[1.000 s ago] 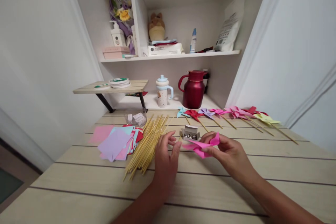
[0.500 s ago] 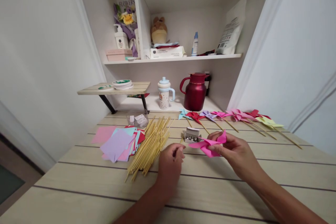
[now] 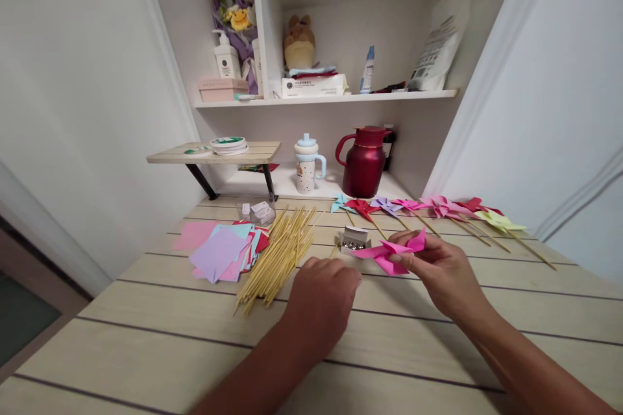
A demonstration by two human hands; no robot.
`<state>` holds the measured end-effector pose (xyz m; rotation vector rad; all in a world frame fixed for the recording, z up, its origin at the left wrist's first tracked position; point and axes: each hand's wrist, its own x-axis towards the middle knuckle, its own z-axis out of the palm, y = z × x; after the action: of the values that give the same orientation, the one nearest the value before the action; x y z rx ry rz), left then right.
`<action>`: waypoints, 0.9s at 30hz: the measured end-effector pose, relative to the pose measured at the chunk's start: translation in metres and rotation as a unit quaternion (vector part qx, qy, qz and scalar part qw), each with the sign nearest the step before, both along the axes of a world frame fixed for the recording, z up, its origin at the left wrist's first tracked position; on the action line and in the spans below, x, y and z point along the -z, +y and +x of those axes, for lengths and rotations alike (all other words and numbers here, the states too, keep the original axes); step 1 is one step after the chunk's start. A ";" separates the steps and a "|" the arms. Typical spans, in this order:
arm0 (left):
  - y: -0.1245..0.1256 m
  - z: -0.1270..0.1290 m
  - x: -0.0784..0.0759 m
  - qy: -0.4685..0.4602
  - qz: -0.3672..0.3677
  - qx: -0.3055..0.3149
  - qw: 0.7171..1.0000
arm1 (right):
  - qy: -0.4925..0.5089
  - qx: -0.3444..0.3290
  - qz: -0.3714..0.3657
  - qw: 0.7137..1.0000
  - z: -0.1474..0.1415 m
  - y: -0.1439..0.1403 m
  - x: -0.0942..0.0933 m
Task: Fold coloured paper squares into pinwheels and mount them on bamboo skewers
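My right hand (image 3: 440, 266) pinches a bright pink paper pinwheel (image 3: 389, 254) between thumb and fingers, above the table. Just left of it, my left hand (image 3: 324, 295) is closed with its back turned up; whatever its fingers hold, if anything, is hidden. Beyond the hands stands a small open box (image 3: 354, 240) of shiny metal pins, close to the pinwheel's left tip. A heap of thin yellow sticks (image 3: 277, 259) lies left of my left hand. Farther left is a stack of coloured paper squares (image 3: 219, 254).
Finished pinwheels on sticks, such as a red one (image 3: 361, 209) and a yellow one (image 3: 499, 219), line the back right. Behind them stand a red jug (image 3: 364, 165) and a cup (image 3: 305, 168). A low wooden stand (image 3: 195, 157) and a clear box (image 3: 257, 213) are at the back left.
My left hand has moved right, nearer the pinwheel, and turned its back upward. My right hand keeps hold of the pinwheel in about the same place. The view has shifted slightly.
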<state>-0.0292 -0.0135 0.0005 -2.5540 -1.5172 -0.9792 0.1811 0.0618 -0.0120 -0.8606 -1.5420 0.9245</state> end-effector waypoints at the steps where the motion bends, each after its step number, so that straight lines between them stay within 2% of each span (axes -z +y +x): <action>1: -0.001 -0.005 -0.003 0.040 0.037 -0.006 0.998 | 0.002 -0.002 0.005 1.000 0.000 0.000 -0.002; 3: -0.004 -0.026 -0.005 0.060 0.066 -0.052 0.995 | 0.001 -0.006 0.015 1.000 0.001 -0.001 -0.005; 5: -0.007 -0.057 -0.005 -0.008 0.062 -0.118 0.991 | -0.008 -0.006 0.024 1.000 0.002 -0.002 -0.007; 8: -0.015 -0.113 -0.003 -0.069 -0.033 -0.238 0.968 | -0.016 -0.003 0.022 1.000 0.002 -0.004 -0.007; 10: -0.023 -0.143 -0.001 -0.081 -0.090 -0.278 0.953 | -0.021 -0.004 0.013 1.000 0.002 -0.004 -0.007; 12: -0.031 -0.161 0.002 -0.078 -0.109 -0.303 0.944 | -0.025 -0.006 0.010 1.000 0.002 -0.004 -0.006; 15: -0.039 -0.164 0.007 -0.069 -0.123 -0.313 0.939 | -0.024 -0.001 0.010 1.000 0.002 -0.004 -0.004; 19: -0.039 -0.150 0.012 -0.038 -0.146 -0.317 0.936 | -0.027 0.006 0.005 1.000 0.002 -0.003 -0.004; 27: -0.037 -0.136 0.008 0.016 -0.189 -0.301 0.934 | -0.023 0.001 -0.004 1.000 0.001 -0.006 -0.009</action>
<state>-0.1650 -0.0503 -0.0074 -2.0168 -2.4551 -0.6018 0.1822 0.0554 -0.0034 -0.8935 -1.5775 0.9153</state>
